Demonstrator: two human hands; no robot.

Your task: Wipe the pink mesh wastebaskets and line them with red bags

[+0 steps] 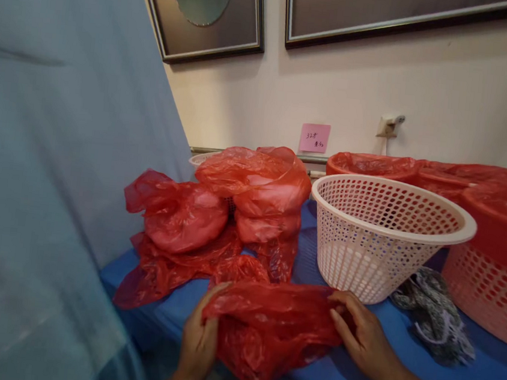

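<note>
A crumpled red plastic bag [273, 325] is stretched between my two hands at the front edge of the blue-covered table. My left hand [202, 333] grips its left side, thumb in front. On the right, my right hand [363, 331] pinches the bag's upper corner between thumb and fingers. Just behind it lie more red plastic bags [187, 216], some wrapped around pale, rounded contents that I cannot make out. Close beyond my right hand stands a white perforated plastic basket [375, 257], upright.
Baskets lined with red bags [496, 252] stand at the right and back. A bundle of grey-and-white cord or cloth [435, 312] lies beside the white basket. A light-blue curtain [48, 162] hangs at left. The wall has a pink note [314, 138] and a socket [387, 127].
</note>
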